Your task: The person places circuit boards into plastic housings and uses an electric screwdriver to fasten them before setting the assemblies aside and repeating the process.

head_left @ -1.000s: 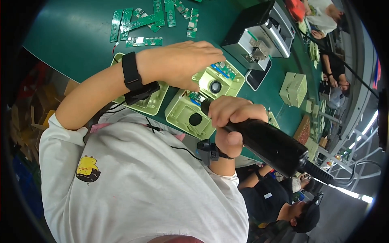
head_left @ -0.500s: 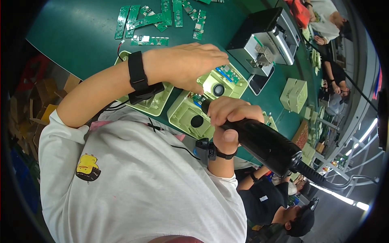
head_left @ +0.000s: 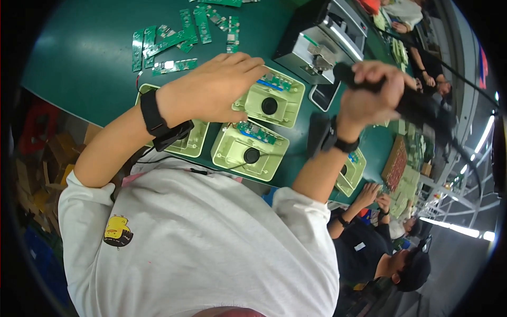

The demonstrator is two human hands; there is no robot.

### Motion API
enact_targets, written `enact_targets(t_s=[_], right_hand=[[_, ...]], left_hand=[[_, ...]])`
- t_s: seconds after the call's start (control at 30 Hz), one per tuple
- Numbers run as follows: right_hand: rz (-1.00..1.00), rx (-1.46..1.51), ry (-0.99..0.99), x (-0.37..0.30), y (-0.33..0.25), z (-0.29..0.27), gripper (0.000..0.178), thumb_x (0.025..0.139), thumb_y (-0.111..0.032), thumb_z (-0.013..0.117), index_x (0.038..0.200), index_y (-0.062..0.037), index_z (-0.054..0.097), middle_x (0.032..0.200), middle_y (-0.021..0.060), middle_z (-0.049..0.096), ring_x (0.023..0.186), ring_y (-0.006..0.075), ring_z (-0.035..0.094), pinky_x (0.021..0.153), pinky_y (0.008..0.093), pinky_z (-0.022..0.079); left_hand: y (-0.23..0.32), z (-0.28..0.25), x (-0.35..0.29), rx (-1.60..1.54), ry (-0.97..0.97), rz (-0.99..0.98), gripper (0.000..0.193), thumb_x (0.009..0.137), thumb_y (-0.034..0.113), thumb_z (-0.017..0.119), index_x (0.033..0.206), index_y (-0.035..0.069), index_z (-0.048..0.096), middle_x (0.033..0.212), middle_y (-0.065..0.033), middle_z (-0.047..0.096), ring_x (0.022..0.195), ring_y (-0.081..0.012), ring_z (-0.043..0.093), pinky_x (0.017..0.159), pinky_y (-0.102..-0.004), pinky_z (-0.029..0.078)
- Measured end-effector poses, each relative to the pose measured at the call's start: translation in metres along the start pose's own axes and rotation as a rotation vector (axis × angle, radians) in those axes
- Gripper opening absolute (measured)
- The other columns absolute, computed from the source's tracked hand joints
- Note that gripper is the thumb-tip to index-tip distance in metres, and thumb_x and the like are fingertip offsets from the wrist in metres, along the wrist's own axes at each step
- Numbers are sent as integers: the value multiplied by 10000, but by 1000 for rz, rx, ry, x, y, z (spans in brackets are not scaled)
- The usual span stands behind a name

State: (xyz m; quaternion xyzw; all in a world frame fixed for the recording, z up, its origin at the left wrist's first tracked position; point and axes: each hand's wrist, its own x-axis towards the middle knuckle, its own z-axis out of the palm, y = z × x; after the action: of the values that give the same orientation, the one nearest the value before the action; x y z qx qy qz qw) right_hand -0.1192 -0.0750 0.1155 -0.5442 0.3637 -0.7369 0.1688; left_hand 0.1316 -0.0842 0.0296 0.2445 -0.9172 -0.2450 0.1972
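My right hand [head_left: 372, 92], blurred by motion, is closed round a black corded electric screwdriver [head_left: 422, 110], raised right of the housings. My left hand [head_left: 216, 87] lies with fingers stretched over the left end of a pale green plastic housing [head_left: 297, 100]; its palm hides that end. Inside sit a green circuit board [head_left: 280, 81] and a round black speaker [head_left: 269, 105]. Just nearer me stands a second housing [head_left: 224, 153], with its own board [head_left: 257, 132] and speaker [head_left: 252, 155]. A third housing [head_left: 198, 142] is partly covered by my left wrist.
Several loose circuit boards [head_left: 200, 26] lie at the far left of the green table [head_left: 95, 58]. A black and silver machine [head_left: 311, 47] stands at the back, beside a dark tray [head_left: 325, 96]. Another housing [head_left: 356, 174] lies right, near a co-worker [head_left: 364, 253]. Cardboard boxes [head_left: 63, 153] are left.
My right hand has lifted the electric screwdriver away from the housings, up and to the right. The speaker in the far housing now shows fully. The whole view has shifted somewhat.
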Motion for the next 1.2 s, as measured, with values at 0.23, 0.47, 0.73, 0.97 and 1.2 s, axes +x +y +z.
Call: enact_targets(t_s=[0.23, 0.47, 0.73, 0.97, 1.2], right_hand=[[161, -72, 12, -7, -8, 5, 273, 994, -330, 582, 885, -89, 512, 658, 53, 479, 501, 196, 459, 558, 382, 462], [216, 137, -146, -93, -93, -19, 364, 952, -377, 705, 979, -80, 496, 665, 58, 528, 509, 193, 508, 543, 378, 474], [270, -22, -144, -130, -82, -10, 421, 941, -400, 711, 987, -67, 458, 646, 71, 497, 488, 200, 490, 516, 366, 459], [307, 20, -107, -137, -74, -14, 416, 938, -370, 729, 987, -58, 460, 657, 80, 510, 502, 207, 506, 535, 382, 485], [221, 43, -77, -144, -72, -17, 378, 947, -323, 733, 1002, -49, 479, 674, 80, 529, 529, 208, 523, 537, 381, 481]], left_hand=[[7, -10, 5, 79, -105, -59, 928, 735, 323, 885, 1501, 3, 472, 1539, -199, 493, 1441, -361, 454, 1230, -526, 346], [8, 9, 16, 155, -80, 34, 985, 698, 391, 932, 1489, 7, 488, 1466, -197, 558, 1415, -345, 494, 1239, -553, 330], [11, 9, 21, 155, -139, 43, 1049, 687, 373, 946, 1528, 2, 440, 1496, -199, 545, 1423, -360, 497, 1260, -531, 316], [12, 7, 24, 161, -162, 22, 1049, 688, 347, 948, 1532, 0, 431, 1492, -207, 547, 1419, -365, 502, 1256, -523, 328], [25, 12, 42, 256, -161, 77, 1074, 643, 319, 953, 1531, 8, 435, 1435, -210, 579, 1343, -376, 553, 1184, -503, 399]])
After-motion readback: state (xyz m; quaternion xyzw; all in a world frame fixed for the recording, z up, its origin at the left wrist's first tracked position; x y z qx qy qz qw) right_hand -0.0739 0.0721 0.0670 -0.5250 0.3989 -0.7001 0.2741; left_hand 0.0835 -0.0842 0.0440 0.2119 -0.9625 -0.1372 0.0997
